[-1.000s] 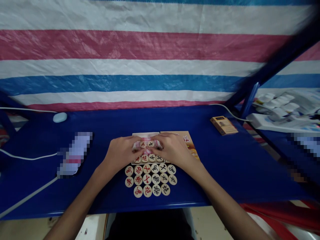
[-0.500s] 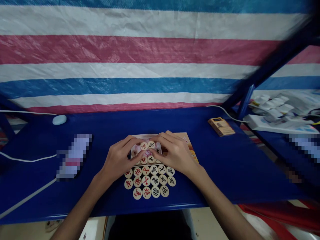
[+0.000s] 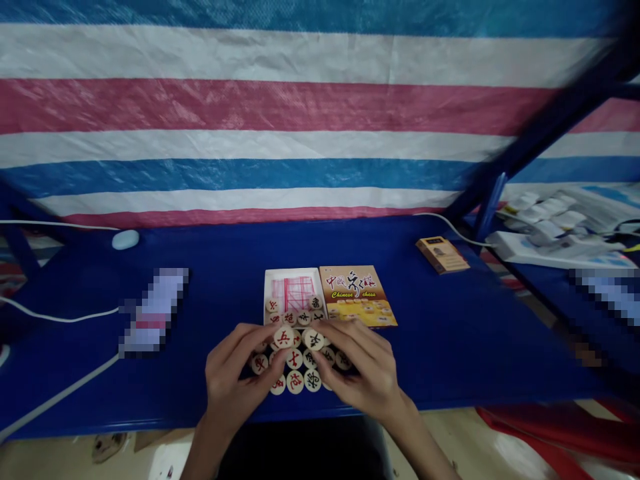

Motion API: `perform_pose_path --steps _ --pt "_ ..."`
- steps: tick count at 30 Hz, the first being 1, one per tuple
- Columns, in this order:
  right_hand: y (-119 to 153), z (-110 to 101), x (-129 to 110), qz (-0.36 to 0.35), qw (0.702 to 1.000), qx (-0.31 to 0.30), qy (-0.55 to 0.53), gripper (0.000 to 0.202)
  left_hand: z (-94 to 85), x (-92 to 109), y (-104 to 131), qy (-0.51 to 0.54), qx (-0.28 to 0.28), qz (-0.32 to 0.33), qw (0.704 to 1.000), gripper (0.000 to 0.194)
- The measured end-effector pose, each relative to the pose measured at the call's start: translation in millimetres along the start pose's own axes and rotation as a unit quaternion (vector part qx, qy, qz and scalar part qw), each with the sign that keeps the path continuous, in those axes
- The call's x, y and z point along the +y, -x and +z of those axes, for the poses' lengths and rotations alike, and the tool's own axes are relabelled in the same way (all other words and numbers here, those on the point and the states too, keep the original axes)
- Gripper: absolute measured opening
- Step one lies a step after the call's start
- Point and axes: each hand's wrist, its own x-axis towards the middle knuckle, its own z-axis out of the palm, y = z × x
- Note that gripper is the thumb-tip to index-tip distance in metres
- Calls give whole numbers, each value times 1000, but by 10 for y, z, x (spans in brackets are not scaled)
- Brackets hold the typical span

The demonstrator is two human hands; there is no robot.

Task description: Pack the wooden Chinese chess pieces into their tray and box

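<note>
My left hand (image 3: 233, 370) pinches a Chinese chess piece with a red character (image 3: 283, 337) between thumb and fingers. Beside it, my right hand (image 3: 369, 370) grips a Chinese chess piece with a black character (image 3: 314, 339). Both are held above rows of round pale chess pieces (image 3: 295, 382) laid on the blue table (image 3: 210, 267); my fingers cover part of these rows. Just beyond stands a white open box (image 3: 267, 293) with a folded red-lined sheet (image 3: 293, 291) and several pieces along its near side. Its brown and yellow lid (image 3: 355, 293), printed "Chinese chess", lies to the right.
A phone (image 3: 157, 310) with a cable lies on the left, and a pale blue oval case (image 3: 125, 239) sits farther back. To the right are a small card box (image 3: 443, 255), a white power strip (image 3: 555, 250) with plugs and another phone (image 3: 607, 290). Striped sheeting (image 3: 300, 107) hangs behind.
Both hands have come back toward me from above the white box to above the rows, with a piece in each. The folded sheet and the lid's print now show.
</note>
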Motion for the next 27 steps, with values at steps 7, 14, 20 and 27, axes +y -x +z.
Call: perform_pose_path --steps 7,14,20,27 --pt "-10 58 -1 14 999 -25 -25 55 20 -48 -61 27 -55 10 998 34" --pt "-7 51 19 26 999 -29 -35 53 -5 -49 -48 28 -53 -8 998 30" --pt "23 51 21 20 998 -48 -43 55 -35 -60 4 36 -55 -6 998 32" --pt "89 29 -85 22 998 -36 -36 60 -51 -28 56 26 -68 2 997 29"
